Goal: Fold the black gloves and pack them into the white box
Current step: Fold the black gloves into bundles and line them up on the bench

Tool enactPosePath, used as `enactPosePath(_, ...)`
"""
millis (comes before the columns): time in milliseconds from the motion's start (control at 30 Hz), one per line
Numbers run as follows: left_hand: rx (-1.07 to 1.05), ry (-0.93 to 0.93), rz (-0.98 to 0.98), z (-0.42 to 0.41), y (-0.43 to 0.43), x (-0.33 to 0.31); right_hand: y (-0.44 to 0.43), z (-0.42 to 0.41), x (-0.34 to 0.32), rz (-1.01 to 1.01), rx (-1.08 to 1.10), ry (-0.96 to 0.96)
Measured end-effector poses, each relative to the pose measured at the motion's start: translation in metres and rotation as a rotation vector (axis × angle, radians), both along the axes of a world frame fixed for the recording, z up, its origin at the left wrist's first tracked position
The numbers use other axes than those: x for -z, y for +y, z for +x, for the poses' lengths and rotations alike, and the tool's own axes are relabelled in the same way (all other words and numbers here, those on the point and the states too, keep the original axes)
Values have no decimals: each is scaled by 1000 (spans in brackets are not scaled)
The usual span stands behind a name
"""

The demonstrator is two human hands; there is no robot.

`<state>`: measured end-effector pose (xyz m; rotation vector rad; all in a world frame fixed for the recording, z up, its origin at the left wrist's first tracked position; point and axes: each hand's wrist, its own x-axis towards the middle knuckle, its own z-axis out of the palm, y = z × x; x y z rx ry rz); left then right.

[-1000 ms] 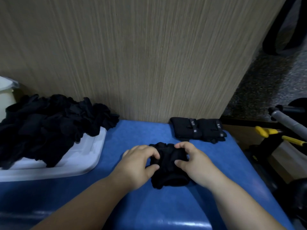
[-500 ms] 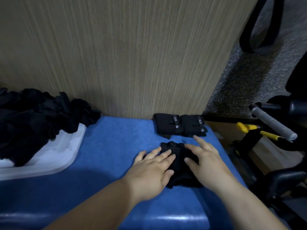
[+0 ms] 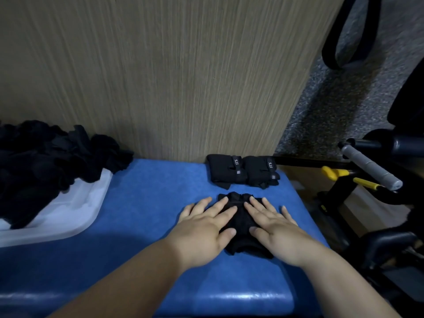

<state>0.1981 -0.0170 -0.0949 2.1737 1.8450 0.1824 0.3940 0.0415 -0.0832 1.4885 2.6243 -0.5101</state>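
Head view: my left hand and right hand lie flat, fingers straight and spread, pressing the folded black glove onto the blue padded bench, I judge to set the crease. The glove sits under both palms and shows between them. Two finished folded gloves lie just beyond. The white box, heaped with unfolded gloves, stands well to the left.
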Motion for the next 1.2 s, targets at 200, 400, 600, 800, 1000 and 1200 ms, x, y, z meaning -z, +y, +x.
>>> enactPosePath(200,-52,-45,68,-19,-4,-9,3,-10,-17,145,8,177)
enactPosePath(400,-212,-87,139,-61,-15,-17,-14,-65,-29,381,-84,406)
enactPosePath(600,-456,-33,262,-120,-38,-20,-29,-128,-23,340,-174,424)
enactPosePath(800,-673,-5,332,-173,-65,-26,-38,-183,-6,176,-153,542)
enactPosePath(1000,-784,-4,451,-206,-77,-27,-43,-232,1,-121,-34,744)
enactPosePath(1200,-804,-39,472,-219,-78,-28,-41,-295,-12,-163,14,750)
